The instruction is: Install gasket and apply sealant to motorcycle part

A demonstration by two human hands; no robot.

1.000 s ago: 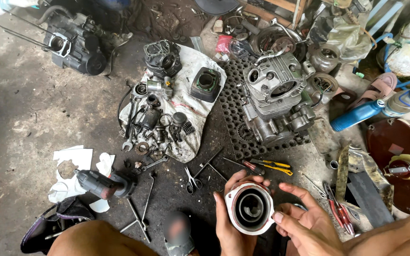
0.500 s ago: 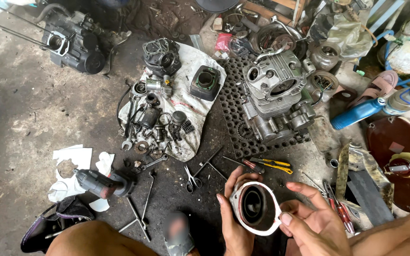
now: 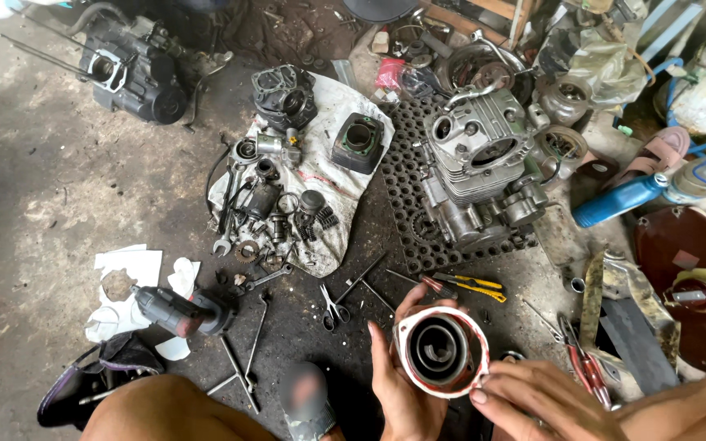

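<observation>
My left hand (image 3: 402, 384) cups a round metal engine cylinder part (image 3: 441, 351) with a pale gasket on its rim, held low in the middle of the head view. My right hand (image 3: 537, 396) touches the part's right rim with its fingertips. The part's dark bore faces up toward me. Just beyond it on the floor lie a yellow-handled tool (image 3: 471, 286) and a pair of scissors (image 3: 337, 309).
An engine block (image 3: 480, 163) sits on a black rubber mat (image 3: 410, 204). A dirty cloth (image 3: 320, 171) holds several small engine parts. A power tool (image 3: 177, 310) lies at left beside white paper scraps (image 3: 128, 273). Blue bottle (image 3: 618, 200) at right; pliers (image 3: 582, 359) by my right arm.
The cylinder part has tilted slightly and shifted a little right in my hands; my right fingertips have moved along its rim. Nothing else has moved.
</observation>
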